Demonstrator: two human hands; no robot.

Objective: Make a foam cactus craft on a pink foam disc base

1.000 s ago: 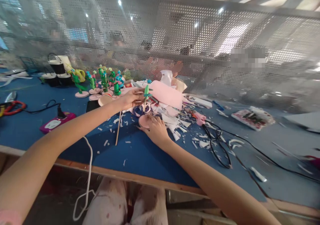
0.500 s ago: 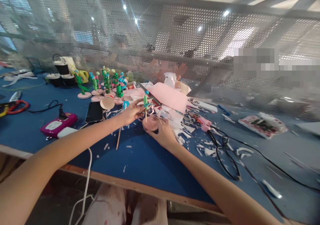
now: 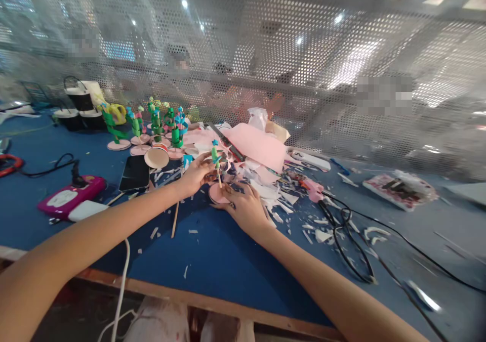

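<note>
My left hand [image 3: 195, 176] is closed on a small paper flower [image 3: 215, 156], green with a blue top, wound on a thin wooden stick. The stick's bare lower end points down and meets, or nearly meets, a round pink disc [image 3: 216, 194]; contact is hard to tell. With thumb and fingers at its right edge, my right hand [image 3: 246, 204] grips the disc just above the table. Below my left wrist another thin wooden stick [image 3: 175, 221] shows, its upper end hidden by the hand.
Several finished paper flowers [image 3: 176, 132] stand on pink discs at the back left, near a paper cup [image 3: 157, 157] and a phone [image 3: 134, 173]. A purple power socket [image 3: 72, 196] lies left. Pink sheets [image 3: 258, 147], paper scraps and a pink glue gun [image 3: 314, 190] with a black cord lie right.
The flower's stick has come down to the pink disc, and the disc has been turned and shifted under it. The view has swung slightly, so the phone now shows more fully.
</note>
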